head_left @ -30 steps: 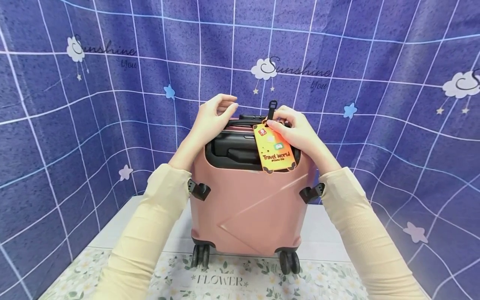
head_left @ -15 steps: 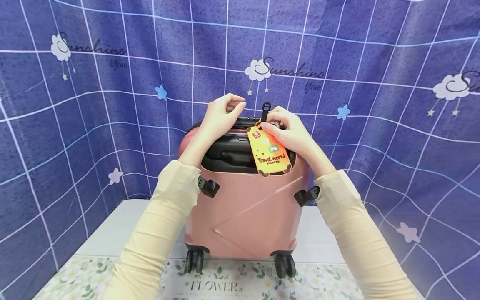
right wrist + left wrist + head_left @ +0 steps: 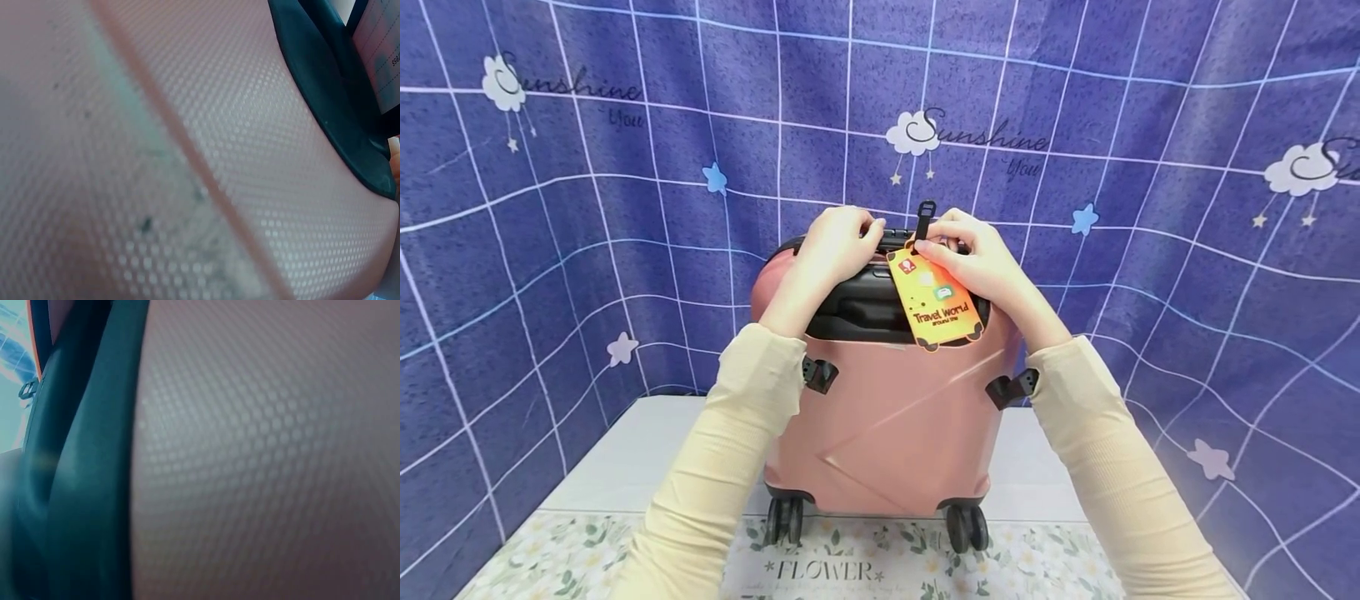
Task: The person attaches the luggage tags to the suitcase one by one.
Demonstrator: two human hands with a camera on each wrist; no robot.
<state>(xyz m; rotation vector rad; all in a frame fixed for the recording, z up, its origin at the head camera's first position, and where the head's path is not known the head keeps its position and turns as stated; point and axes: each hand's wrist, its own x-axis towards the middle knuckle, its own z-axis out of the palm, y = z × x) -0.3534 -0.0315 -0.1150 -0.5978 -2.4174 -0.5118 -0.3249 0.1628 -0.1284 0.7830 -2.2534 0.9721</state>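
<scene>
A pink hard-shell suitcase (image 3: 910,425) stands upright on black wheels, with a black recessed panel (image 3: 857,304) at its upper front. My right hand (image 3: 973,254) pinches an orange luggage tag (image 3: 943,308) near its top, and the tag hangs over the recess. Its black strap (image 3: 926,220) sticks up loose above my thumb. My left hand (image 3: 838,246) rests at the suitcase's top beside the black handle area; its fingertips are hidden behind. Textured pink shell (image 3: 262,450) fills most of the left wrist view. In the right wrist view the tag's lined back (image 3: 382,53) shows.
The suitcase stands on a pale surface with a floral mat (image 3: 647,542) in front. A purple-blue gridded curtain (image 3: 760,100) surrounds it behind and at both sides. Black camera mounts (image 3: 820,375) sit at both cuffs.
My left hand has moved from above the suitcase down onto its top, near the handle. The right hand keeps its pinch on the luggage tag. The view has shifted slightly to the right.
</scene>
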